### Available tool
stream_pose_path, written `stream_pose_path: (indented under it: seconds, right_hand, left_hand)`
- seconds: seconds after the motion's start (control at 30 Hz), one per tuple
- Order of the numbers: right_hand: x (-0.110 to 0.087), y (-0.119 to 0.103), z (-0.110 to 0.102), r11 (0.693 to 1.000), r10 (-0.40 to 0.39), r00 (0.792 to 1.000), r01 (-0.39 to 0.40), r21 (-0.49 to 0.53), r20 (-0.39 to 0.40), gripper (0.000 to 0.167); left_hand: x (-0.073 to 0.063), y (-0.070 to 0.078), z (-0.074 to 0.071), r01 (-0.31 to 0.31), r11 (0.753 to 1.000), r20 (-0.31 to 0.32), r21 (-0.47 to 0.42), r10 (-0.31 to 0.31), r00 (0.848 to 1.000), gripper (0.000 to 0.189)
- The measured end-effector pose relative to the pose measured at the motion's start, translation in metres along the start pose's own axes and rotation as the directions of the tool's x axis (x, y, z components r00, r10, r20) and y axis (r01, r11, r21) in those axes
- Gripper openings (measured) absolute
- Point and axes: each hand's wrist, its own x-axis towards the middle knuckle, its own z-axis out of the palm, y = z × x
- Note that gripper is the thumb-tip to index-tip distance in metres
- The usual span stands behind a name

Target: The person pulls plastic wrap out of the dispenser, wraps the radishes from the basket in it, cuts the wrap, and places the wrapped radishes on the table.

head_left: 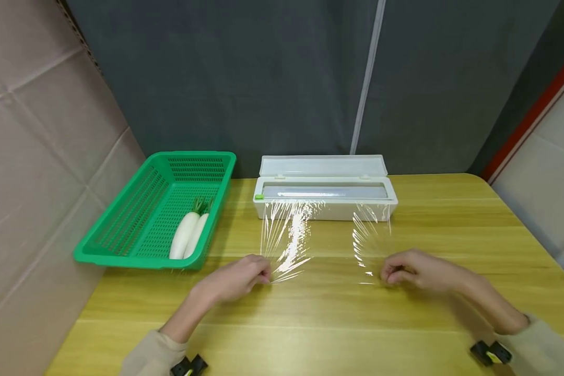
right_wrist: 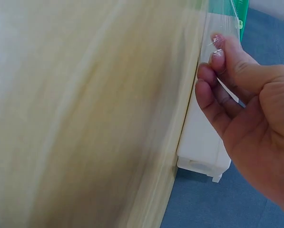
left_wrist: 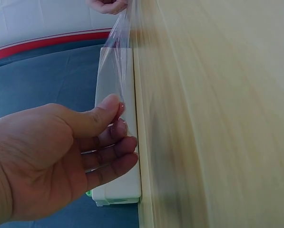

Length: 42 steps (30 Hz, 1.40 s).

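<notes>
A sheet of clear plastic wrap (head_left: 295,240) stretches toward me from a white wrap dispenser (head_left: 326,211), whose lid (head_left: 323,166) stands raised at the back. My left hand (head_left: 242,277) pinches the sheet's near left corner between thumb and fingers. At the near right corner my right hand (head_left: 415,270) pinches the film the same way. Each wrist view shows the film gathered at the fingertips: the left hand (left_wrist: 70,152) and the right hand (right_wrist: 256,104) both have the dispenser beyond them. A small green piece (head_left: 259,197) sits at the dispenser's left end.
To the left, a green plastic basket (head_left: 136,262) holds two white radishes (head_left: 185,236) with green tops. The wooden table (head_left: 319,339) runs back to a dark grey curtain (head_left: 244,78). Pale sheeting (head_left: 33,172) hangs along the left side.
</notes>
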Motion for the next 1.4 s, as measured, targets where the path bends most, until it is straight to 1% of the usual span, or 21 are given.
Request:
stream_pose_path:
  seconds: [0.17,0.37,0.5,0.67,0.77,0.87,1.13,1.23,1.4]
  right_hand:
    - [0.001,0.0,0.002,0.998,0.044,0.999,-0.044,-0.035,0.001,0.016]
    - [0.004,0.0,0.003,0.994,0.112,0.994,-0.112,0.003,-0.007,0.012]
    - [0.006,0.001,0.005,0.989,0.147,0.988,-0.148,-0.018,-0.045,0.006]
    - [0.009,-0.001,0.007,0.976,0.189,0.978,-0.198,-0.096,-0.091,0.007]
    - [0.01,-0.002,0.008,0.96,0.206,0.971,-0.224,-0.169,-0.118,0.01]
    - [0.01,-0.003,0.009,0.948,0.218,0.967,-0.242,-0.206,-0.133,0.012]
    - [0.007,0.004,0.007,0.947,0.261,0.959,-0.277,-0.164,-0.112,0.016]
    - [0.006,0.005,0.005,0.95,0.261,0.959,-0.275,-0.145,-0.107,0.016]
    - [0.004,0.005,0.004,0.954,0.273,0.956,-0.283,-0.101,-0.105,0.016]
  left_hand:
    - [0.001,0.001,0.0,0.008,1.0,0.014,0.02,-0.008,1.0,0.006]
    - [0.003,0.0,0.002,0.012,0.999,0.024,0.047,-0.014,1.0,0.006]
    - [0.003,-0.001,0.002,0.025,0.999,0.033,0.033,-0.026,0.999,0.007]
    - [0.003,-0.001,0.002,0.043,0.999,0.048,0.019,-0.044,0.998,0.007]
    - [0.003,-0.002,0.002,0.046,0.999,0.057,0.015,-0.047,0.997,0.008]
    - [0.002,-0.003,0.002,0.05,0.999,0.063,0.013,-0.051,0.997,0.009]
    - [0.0,-0.004,0.0,0.062,0.998,0.058,0.008,-0.063,0.996,0.012]
    - [0.0,-0.004,-0.001,0.066,0.998,0.055,0.005,-0.066,0.996,0.012]
    - [0.0,-0.005,-0.003,0.053,0.999,0.043,0.0,-0.053,0.998,0.012]
